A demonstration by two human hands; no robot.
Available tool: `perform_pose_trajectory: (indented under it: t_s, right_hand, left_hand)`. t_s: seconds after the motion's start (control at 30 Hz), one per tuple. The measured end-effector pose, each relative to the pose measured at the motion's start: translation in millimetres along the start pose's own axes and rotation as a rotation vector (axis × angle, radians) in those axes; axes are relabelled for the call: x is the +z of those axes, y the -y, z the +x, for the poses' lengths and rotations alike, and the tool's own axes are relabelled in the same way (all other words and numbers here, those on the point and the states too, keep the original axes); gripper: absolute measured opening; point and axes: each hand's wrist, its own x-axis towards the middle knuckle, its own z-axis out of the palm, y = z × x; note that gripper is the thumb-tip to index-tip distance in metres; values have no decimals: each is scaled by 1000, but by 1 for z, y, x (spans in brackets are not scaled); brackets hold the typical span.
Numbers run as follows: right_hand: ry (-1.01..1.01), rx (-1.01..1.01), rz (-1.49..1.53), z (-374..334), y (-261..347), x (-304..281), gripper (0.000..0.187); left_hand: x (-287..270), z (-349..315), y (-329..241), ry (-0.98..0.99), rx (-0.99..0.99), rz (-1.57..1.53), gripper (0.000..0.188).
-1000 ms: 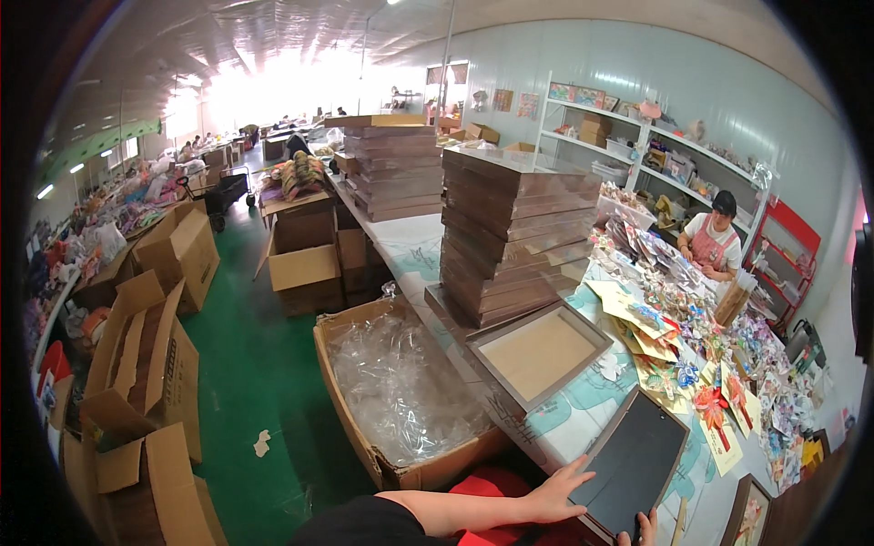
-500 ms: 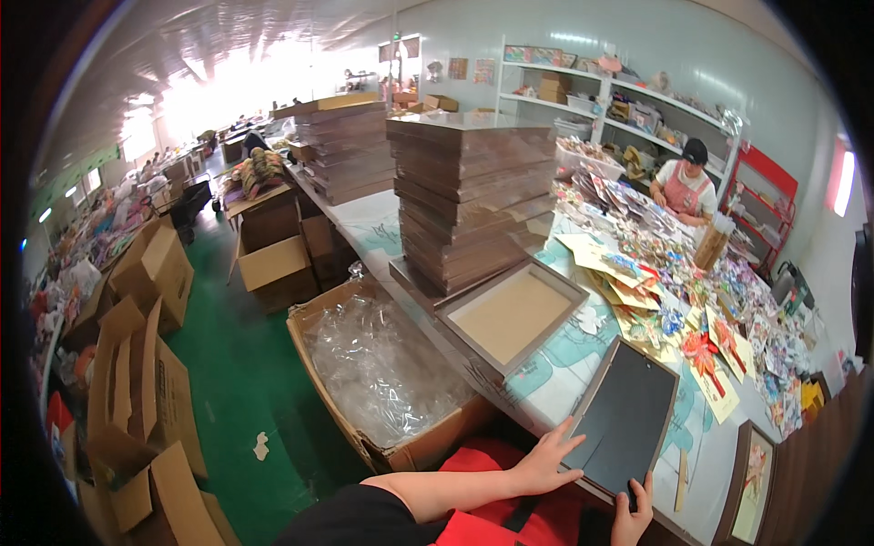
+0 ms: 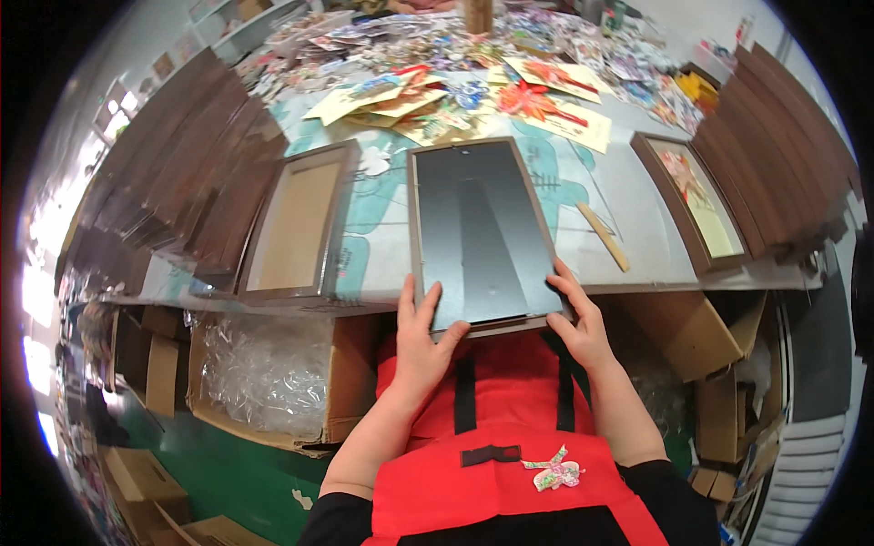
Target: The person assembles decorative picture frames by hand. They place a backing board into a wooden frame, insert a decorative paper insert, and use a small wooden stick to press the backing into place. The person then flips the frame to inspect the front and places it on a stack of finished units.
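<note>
A brown picture frame [image 3: 415, 209] with a black backing panel [image 3: 478, 232] lies in front of me, its near end at the table's edge. My left hand [image 3: 421, 338] grips its near left corner, fingers along the side and thumb at the near edge. On the near right corner, my right hand [image 3: 580, 320] holds the other side in the same way. A thin brown strip shows between panel and frame at the near end. To the left stands an open frame [image 3: 344, 214] with a beige inside. A flat wooden stick [image 3: 603, 237] rests to the right.
Stacks of brown frames rise at left [image 3: 173, 155] and right [image 3: 774, 155]. A frame with a flower picture [image 3: 692, 200] leans by the right stack. Yellow cards with red flowers [image 3: 537, 102] lie beyond. A carton of clear plastic wrap [image 3: 259, 373] sits below the table.
My view has swung right and down, so the frame now sits centrally before me. My left hand has shifted from over the panel to the frame's near left corner; both hands grip it.
</note>
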Motion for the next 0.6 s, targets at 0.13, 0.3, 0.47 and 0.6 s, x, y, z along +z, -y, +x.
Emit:
perform_pose_trajectory:
  t_s: [0.13, 0.3, 0.47, 0.6]
  right_hand:
    - [-21, 17, 50, -4, -4, 1, 47]
    - [-33, 34, 86, -5, -8, 1, 46]
    - [-40, 30, 100, -7, -11, 2, 47]
    - [-73, 13, 59, -8, -10, 3, 49]
  left_hand:
    - [-1, 1, -10, 17, 175, 295, 69]
    - [0, 19, -31, 135, 327, 487, 66]
    - [2, 33, -36, 206, 461, 470, 53]
    - [9, 37, -29, 172, 678, 392, 48]
